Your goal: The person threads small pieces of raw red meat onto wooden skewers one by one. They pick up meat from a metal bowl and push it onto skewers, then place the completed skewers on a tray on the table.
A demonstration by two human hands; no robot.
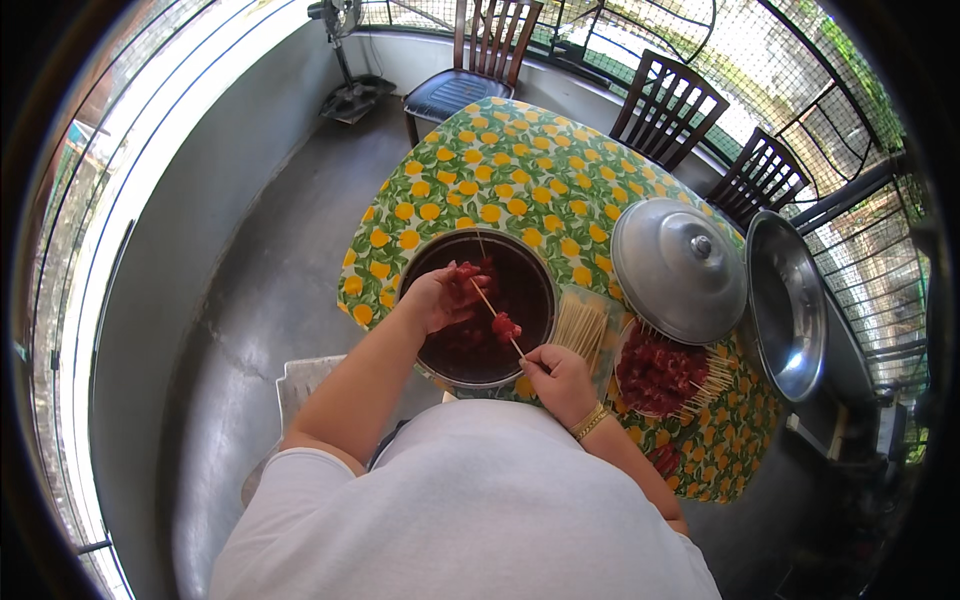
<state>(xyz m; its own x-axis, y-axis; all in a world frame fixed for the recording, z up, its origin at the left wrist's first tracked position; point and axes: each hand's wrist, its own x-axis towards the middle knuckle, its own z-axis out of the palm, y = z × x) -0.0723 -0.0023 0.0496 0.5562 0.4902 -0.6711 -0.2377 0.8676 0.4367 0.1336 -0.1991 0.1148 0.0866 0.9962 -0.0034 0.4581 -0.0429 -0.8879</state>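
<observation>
Over a round metal pot [553,292] of dark red marinade and meat, my left hand [442,300] holds a piece of raw red meat [468,270] at the upper end of a bamboo skewer [484,297]. My right hand [561,381] pinches the skewer's lower end between thumb and finger. Another lump of meat [506,327] is threaded on the stick between both hands. Red liquid coats my left fingers. Beside the pot, near my right hand, is a clear plastic container [613,309] with many bare bamboo skewers [580,324].
A plate of loaded meat skewers [661,371] lies to the right, partly under a domed aluminium lid [679,262]. A large metal basin [787,307] stands at the right edge. Wooden chairs [671,109] line the far side of the patterned tablecloth [480,165]. A pedestal fan [345,67] stands in the corner.
</observation>
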